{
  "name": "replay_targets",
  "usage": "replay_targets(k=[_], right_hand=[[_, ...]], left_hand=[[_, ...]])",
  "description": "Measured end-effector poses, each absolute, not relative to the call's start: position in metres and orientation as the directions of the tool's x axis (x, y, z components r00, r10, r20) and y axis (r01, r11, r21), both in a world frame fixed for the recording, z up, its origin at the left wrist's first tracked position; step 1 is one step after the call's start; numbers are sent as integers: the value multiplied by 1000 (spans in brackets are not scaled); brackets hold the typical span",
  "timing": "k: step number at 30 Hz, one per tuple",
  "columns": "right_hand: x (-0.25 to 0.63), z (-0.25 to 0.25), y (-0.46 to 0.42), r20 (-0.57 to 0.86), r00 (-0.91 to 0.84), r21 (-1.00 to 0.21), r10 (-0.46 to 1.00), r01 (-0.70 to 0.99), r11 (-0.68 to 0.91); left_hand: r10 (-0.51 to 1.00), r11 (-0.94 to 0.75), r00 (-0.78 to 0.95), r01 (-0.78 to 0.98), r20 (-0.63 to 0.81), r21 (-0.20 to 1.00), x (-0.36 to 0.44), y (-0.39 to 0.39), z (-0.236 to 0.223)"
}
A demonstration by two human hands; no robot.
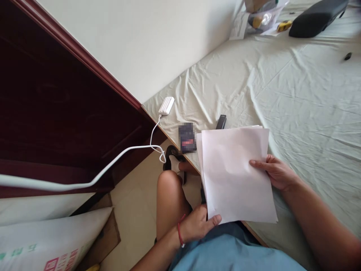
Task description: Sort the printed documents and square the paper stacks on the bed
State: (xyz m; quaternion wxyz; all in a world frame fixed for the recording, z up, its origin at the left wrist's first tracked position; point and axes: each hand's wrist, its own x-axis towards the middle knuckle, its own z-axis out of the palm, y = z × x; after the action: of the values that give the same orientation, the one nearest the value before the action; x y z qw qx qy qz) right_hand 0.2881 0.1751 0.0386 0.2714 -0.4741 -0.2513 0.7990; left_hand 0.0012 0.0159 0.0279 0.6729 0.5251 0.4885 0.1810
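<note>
Over the near edge of the pale cloth [304,109], the left hand [196,224] pinched the paper stack [237,173] at its lower-left corner; the right hand [282,175] gripped its right side (thumbs uppermost), probably keeping loose sheets aligned.

Likely a home bedroom: wrinkled pale sheet [304,98] over a bed-like surface, dark wooden panelling [56,94] beside it.
</note>
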Motion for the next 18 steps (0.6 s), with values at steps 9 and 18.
replay_targets(k=[9,18], right_hand=[[284,50,173,-595,-420,-694,686,-164,-702],[276,50,176,-484,-369,-874,793,154,-462]], left_hand=[[948,261,-75,-376,-309,889,15,82,60],[891,349,-81,-509,-447,787,24,110,29]])
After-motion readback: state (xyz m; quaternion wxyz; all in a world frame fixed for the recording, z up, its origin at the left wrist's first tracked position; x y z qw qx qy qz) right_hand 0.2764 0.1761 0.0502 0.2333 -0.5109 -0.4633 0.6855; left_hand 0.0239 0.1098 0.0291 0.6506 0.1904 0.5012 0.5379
